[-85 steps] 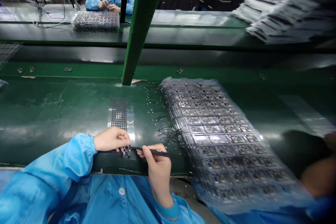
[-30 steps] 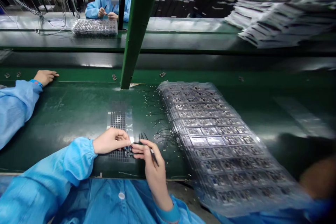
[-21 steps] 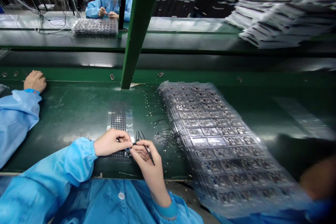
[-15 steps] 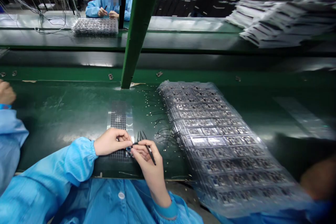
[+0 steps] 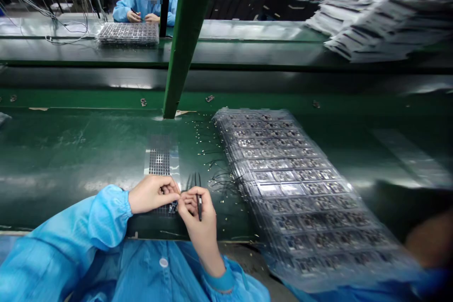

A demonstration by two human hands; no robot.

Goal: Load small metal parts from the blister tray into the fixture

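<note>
My right hand (image 5: 201,217) is closed around black tweezers (image 5: 200,205), whose tips point away over the bench. Its thumb and fingertips meet those of my left hand (image 5: 152,194). The left hand is pinched; what lies between its fingertips is too small to make out. Just below the meeting fingertips a small circuit board (image 5: 173,206) shows, partly hidden by the hands. Under and beyond the left hand lies a clear sheet with a grid of small black squares (image 5: 159,161). Thin black wires (image 5: 217,177) with shiny ends lie to the right of the hands.
A stack of clear trays (image 5: 290,188) filled with small boards stands at the right. A green post (image 5: 187,42) rises ahead. Small parts (image 5: 210,98) sit along the strip behind. A co-worker in blue (image 5: 148,7) sits opposite by another tray stack (image 5: 128,33). White sheets (image 5: 382,14) are piled far right.
The tweezers have turned more upright in my right hand. The small parts on the far strip have shifted left. A neighbour's hand and sleeve at the left have gone out of view.
</note>
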